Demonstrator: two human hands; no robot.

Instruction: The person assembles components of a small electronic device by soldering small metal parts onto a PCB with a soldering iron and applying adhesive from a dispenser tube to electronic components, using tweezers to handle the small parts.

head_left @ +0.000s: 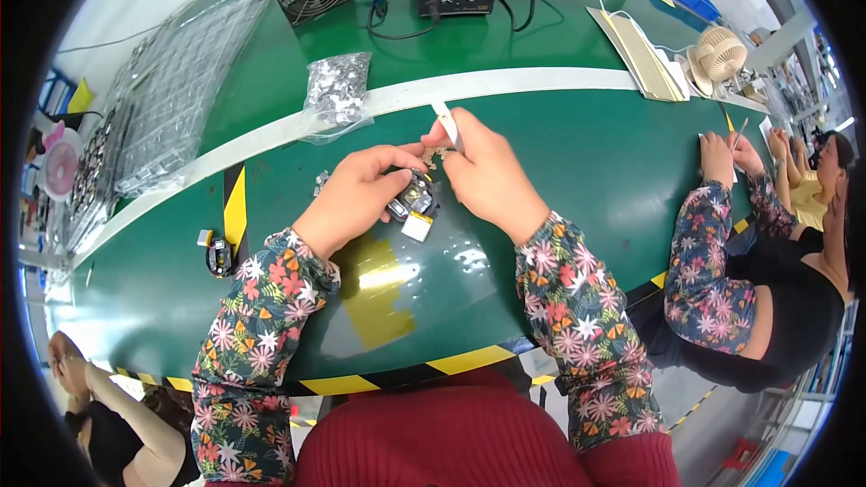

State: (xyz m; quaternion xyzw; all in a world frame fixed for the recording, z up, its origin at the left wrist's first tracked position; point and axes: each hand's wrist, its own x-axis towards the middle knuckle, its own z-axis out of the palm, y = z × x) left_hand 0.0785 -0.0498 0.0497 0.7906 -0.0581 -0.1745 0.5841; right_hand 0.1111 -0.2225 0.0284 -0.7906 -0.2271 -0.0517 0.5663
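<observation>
While the left hand [356, 194] pinches a small black device [417, 191] between thumb and fingers in the head view, the right hand [492, 176] has its thumb and fingers clamped on a slim white tool [446, 123], just beyond the device. The device is at the middle of the green table [577, 162], and a pale rectangular block [417, 226] sits at its near edge. Small beige parts [436, 159] lie near the fingertips of both hands. Nearer the person, a yellow patch [377, 293] shows on the table. Well to the left is a second black device [219, 255], beside the striped tape [234, 216]. A clear bag of small parts [338, 88] rests farther back, across the white strip [505, 83].
</observation>
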